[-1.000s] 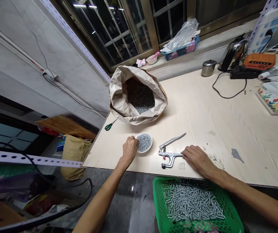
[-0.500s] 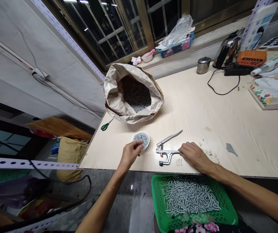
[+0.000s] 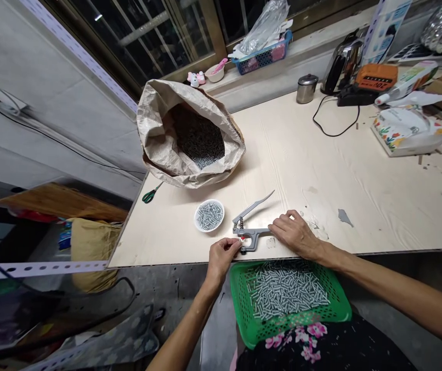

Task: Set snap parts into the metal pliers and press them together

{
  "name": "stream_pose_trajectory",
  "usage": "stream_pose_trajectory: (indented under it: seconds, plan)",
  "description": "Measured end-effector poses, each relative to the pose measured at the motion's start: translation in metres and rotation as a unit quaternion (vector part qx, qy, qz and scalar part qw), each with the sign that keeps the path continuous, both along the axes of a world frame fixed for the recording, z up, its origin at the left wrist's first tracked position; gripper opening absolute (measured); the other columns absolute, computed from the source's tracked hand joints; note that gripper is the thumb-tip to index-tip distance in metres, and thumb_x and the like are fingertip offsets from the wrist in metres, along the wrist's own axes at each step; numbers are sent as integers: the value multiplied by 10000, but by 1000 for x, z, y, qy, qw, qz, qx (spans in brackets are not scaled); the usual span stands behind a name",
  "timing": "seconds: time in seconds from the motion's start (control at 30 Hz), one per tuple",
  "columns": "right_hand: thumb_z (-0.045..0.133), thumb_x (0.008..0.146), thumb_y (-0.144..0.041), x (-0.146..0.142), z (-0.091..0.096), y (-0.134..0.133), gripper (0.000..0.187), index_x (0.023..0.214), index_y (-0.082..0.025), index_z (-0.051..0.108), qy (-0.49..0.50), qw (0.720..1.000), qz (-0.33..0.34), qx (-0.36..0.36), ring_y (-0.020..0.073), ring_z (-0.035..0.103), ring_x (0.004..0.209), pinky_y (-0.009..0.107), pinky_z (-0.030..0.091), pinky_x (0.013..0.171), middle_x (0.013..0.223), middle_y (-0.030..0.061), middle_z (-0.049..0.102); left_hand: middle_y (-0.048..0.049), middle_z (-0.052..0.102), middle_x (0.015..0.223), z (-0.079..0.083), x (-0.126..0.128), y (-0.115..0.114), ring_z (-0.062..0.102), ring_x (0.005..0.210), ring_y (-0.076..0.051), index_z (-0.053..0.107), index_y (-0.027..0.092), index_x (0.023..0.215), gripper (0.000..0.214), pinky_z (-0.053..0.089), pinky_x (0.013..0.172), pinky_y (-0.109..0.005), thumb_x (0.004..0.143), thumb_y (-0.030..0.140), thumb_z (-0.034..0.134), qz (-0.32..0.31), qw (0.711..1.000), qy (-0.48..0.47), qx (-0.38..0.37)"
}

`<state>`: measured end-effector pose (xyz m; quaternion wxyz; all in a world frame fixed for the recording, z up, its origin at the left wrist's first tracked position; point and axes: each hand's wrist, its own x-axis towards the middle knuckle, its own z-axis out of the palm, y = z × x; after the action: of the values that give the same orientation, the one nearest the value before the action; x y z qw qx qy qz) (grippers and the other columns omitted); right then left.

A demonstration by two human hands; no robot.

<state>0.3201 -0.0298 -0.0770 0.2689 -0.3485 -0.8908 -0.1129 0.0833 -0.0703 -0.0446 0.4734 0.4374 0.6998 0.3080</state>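
Pliers (image 3: 252, 233), one pair, touch two hands: left hand (image 3: 223, 255), right hand (image 3: 292, 235).

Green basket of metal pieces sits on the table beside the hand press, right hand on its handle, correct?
No. The head view shows the green basket below the table edge, on the person's lap. The right hand is on the hand press handle.
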Motion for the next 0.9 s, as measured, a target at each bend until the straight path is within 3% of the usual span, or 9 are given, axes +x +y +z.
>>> stream_pose_trajectory:
  seconds: [0.3, 0.43, 0.6, 0.77, 0.9]
  plan:
    - [389, 944, -102, 1, 1, -1, 270, 780, -191, 582, -27, 999, -8, -45, 163, 432, 717, 335, 280, 746, 706, 15, 558, 5, 562, 521, -2, 1, 10, 439, 481, -85, 659, 106, 657, 395, 319, 482, -209, 571, 488, 708, -35, 998, 32, -46]
    - [422, 933, -111, 0, -3, 1, 245, 748, -178, 569, -13, 999, 3, -51, 162, 432, 710, 338, 282, 738, 704, 15, 556, 40, 486, 437, 5, -2, 20, 385, 430, -65, 636, 112, 576, 364, 303, 463, -209, 521, 460, 726, -102, 986, 36, -129]
    - [439, 937, -147, -2, -10, 2, 224, 758, -177, 571, -6, 998, 5, -69, 166, 444, 728, 338, 278, 731, 714, 13, 567, 27, 508, 440, 15, -1, 27, 441, 460, -84, 561, 140, 470, 349, 355, 491, -220, 508, 434, 744, -157, 969, 49, -183]
    - [432, 947, -193, 2, -4, 2, 208, 799, -185, 578, -12, 989, 9, -147, 174, 467, 774, 338, 277, 734, 784, 21, 596, 36, 488, 434, 18, 1, 29, 399, 436, -71, 536, 149, 460, 380, 325, 466, -212, 537, 450, 754, -171, 962, 50, -206]
    - [468, 942, -280, 6, 9, 18, 140, 935, -210, 589, -3, 975, 47, -219, 182, 483, 826, 330, 287, 716, 925, 28, 608, 31, 487, 439, 18, 2, 30, 408, 444, -80, 549, 150, 475, 374, 316, 461, -214, 554, 450, 759, -176, 959, 58, -214]
